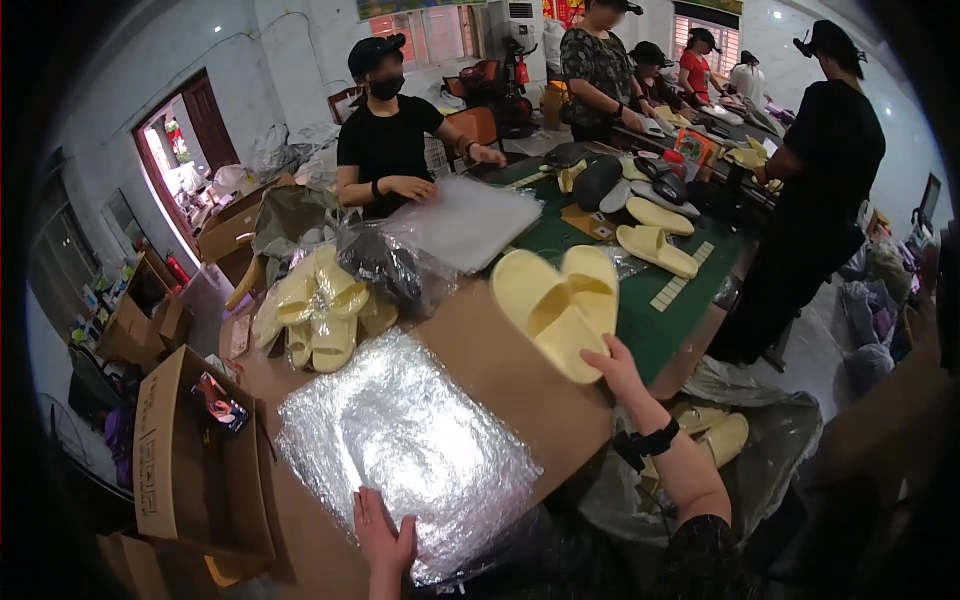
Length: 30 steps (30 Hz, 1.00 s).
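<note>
Fingers of the right hand (612, 365) are closing on the heel ends of a pair of yellow slippers (558, 305) resting on the brown cardboard (500, 370). The left hand (382, 540) is lying flat, fingers spread, pinning the stack of clear plastic bags (410, 450). Judging from this, bagging is starting; next, a bag needs opening.

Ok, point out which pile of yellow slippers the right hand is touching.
The stacked pair of yellow slippers on the brown cardboard, at the right hand. The bagged yellow slippers lie far left, the loose yellow slippers farther back on the green mat; nothing touches those.
</note>
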Tool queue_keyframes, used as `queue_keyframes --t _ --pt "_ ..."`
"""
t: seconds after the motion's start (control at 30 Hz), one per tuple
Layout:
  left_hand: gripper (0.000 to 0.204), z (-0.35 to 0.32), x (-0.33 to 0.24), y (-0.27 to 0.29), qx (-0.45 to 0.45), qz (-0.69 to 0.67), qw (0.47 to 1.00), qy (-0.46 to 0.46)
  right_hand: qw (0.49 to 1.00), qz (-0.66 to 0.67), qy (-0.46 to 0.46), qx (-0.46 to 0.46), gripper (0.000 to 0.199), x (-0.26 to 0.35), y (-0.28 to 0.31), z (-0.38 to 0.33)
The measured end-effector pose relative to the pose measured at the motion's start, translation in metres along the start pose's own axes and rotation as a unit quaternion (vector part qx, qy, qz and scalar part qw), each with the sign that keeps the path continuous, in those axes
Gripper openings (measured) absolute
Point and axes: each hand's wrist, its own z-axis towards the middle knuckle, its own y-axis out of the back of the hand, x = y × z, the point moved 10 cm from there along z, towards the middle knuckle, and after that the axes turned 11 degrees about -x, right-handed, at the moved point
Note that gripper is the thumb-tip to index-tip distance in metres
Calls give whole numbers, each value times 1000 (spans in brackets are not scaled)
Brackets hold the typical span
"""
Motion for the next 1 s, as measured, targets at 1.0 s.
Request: queue_keyframes --t 1.0 --pt "80 1 10 0 -18 -7 1000 10 827 -508 166 174 45 -72 -143 -25"
